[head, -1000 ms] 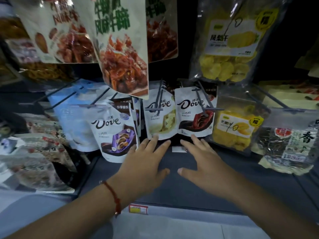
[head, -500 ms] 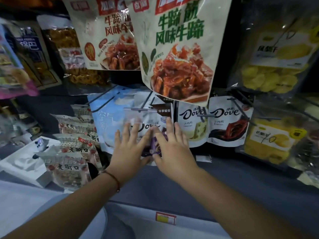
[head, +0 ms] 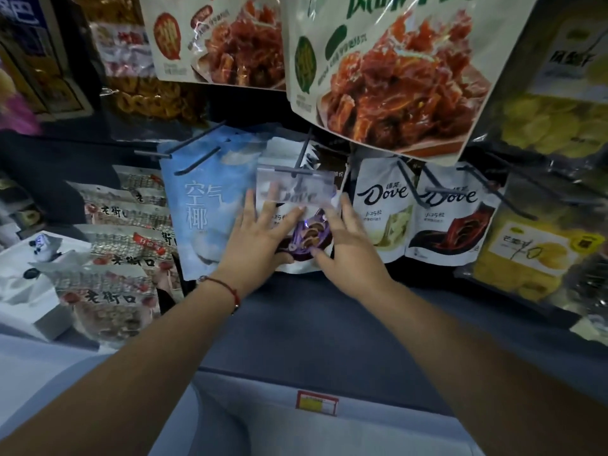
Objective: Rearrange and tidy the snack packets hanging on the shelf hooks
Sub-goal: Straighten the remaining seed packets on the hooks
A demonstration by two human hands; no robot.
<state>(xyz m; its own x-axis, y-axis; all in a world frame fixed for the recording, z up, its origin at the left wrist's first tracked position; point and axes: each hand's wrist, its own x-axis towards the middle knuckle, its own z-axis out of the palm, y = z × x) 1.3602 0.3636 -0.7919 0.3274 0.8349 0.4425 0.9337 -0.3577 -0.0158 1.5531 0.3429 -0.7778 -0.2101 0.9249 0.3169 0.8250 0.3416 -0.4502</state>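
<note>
A white Dove packet with purple chocolate art (head: 308,236) hangs on a hook whose clear label holder (head: 292,181) covers its logo. My left hand (head: 260,240) lies flat on the packet's left half, fingers straight and spread, thumb along its bottom edge. My right hand (head: 350,246) lies on its right side, fingers straight, thumb near the bottom edge. To the right hang a Dove packet with green art (head: 383,209) and one with red art (head: 449,222). A pale blue coconut packet (head: 200,209) hangs just left of my left hand.
Large meat snack bags (head: 388,80) hang low overhead, in front of the Dove row. Yellow dried fruit bags (head: 526,258) fill the right, seed packets (head: 108,291) the left. Bare hook rods (head: 194,143) jut out over the blue packet. The dark shelf (head: 312,324) carries a price tag (head: 317,403).
My view and both hands shifted left from the shelf below the middle Dove packets to the purple Dove packet. Both hands now lie on it, closer together.
</note>
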